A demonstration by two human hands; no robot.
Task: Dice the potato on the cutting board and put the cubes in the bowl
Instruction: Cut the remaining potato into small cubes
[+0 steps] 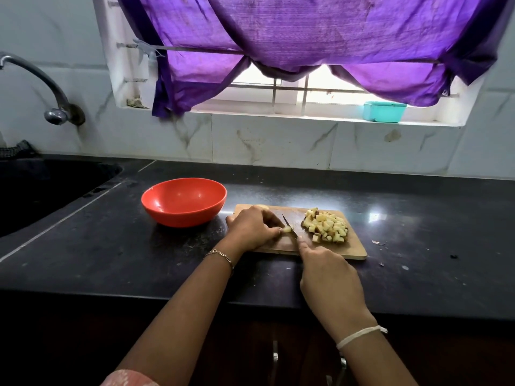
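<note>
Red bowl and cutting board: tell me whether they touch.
Apart. The head view shows dark counter between the red bowl and the cutting board.

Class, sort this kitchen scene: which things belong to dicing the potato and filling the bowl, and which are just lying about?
Belong to the job: cutting board, knife in the right hand, potato piece held by the left hand, pile of cubes, red bowl.
Just lying about: teal box, tap, sink, purple curtain, scraps beside the board.
</note>
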